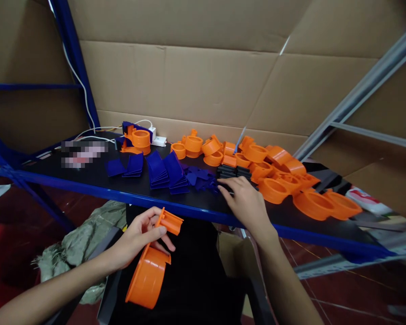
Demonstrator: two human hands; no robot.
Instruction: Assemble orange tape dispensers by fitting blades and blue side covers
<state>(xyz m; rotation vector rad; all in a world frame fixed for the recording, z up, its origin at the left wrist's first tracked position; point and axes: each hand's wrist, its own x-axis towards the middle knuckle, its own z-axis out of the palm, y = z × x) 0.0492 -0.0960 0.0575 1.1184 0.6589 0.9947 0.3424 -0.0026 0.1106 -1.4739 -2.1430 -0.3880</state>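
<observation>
In front of the table edge, my left hand (152, 232) grips an orange plastic part (147, 277) with a wide ring at its lower end and a small channel at its upper end. My right hand (245, 198) reaches over the table, its fingers at a pile of black strips (235, 171) and small blue pieces (203, 178). Whether its fingertips hold a piece is hidden. Stacks of flat blue plates (165, 174) lie left of that hand. To its right is a heap of orange ring parts (274, 189).
A blue and orange assembly (138, 137) stands at the back left by a white power strip (159, 141) with cables. A blue pointed tool (238, 142) leans among the orange parts. Blue shelf posts (76, 58) and a cardboard wall (189, 81) border the black tabletop (91, 174).
</observation>
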